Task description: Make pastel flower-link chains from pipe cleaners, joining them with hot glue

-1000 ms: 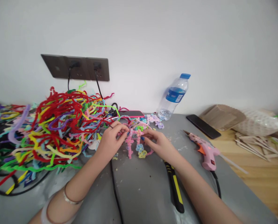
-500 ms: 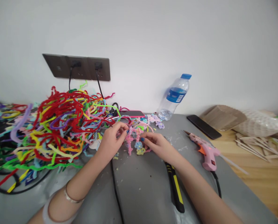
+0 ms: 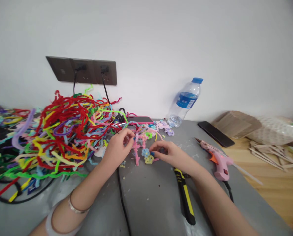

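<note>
Pink chenille figure [image 3: 136,149] apparently pinched by left hand [image 3: 116,147]; right hand [image 3: 169,154] flat.

grey worktop [image 3: 151,196]; pipe-cleaner heap [image 3: 62,131] of red, yellow, green, blue and purple; pink pipe-cleaner figure [image 3: 136,149] with blue and yellow flowers; pink glue gun [image 3: 216,159] with orange trigger; blue-capped bottle [image 3: 185,101]; black-and-yellow cutter [image 3: 184,195].

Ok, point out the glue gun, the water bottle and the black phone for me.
glue gun [image 3: 217,161]: head view, on its pink body.
water bottle [image 3: 185,101]: head view, on the blue label.
black phone [image 3: 215,133]: head view, middle of its dark screen.
</note>
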{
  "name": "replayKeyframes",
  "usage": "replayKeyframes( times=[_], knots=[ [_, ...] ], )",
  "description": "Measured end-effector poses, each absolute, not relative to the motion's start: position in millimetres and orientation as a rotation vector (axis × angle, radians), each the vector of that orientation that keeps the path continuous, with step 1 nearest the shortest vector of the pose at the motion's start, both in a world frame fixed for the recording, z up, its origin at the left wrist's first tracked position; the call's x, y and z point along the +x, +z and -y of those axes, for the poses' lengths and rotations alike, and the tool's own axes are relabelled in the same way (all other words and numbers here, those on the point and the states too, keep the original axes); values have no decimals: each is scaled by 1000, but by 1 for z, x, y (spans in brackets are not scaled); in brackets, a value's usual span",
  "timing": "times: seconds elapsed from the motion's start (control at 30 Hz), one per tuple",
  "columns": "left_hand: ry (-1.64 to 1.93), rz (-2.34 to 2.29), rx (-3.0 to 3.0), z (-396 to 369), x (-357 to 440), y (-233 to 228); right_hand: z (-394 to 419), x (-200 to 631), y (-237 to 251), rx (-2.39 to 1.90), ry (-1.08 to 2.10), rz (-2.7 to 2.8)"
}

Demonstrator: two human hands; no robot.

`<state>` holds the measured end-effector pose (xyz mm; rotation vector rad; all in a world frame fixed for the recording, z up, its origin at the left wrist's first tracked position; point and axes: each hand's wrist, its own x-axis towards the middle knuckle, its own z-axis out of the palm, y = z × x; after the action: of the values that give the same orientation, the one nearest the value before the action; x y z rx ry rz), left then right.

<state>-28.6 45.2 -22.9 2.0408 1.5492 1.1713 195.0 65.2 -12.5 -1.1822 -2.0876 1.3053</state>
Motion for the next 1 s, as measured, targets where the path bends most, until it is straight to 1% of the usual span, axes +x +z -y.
replayKeyframes(
  times=[0.37,0.87,1.0],
  knots=[
    [1058,-1621,2039,-44,-28,-22,-62,193,-16,-1141,1371,2173],
    [902,-1680,1964,-44,-27,-26,-61,188,-22,-1238,1345,2151],
    [842,-1703,1958,-45,-28,-28,-60,188,-24,-1260,1283,2177]
  ],
)
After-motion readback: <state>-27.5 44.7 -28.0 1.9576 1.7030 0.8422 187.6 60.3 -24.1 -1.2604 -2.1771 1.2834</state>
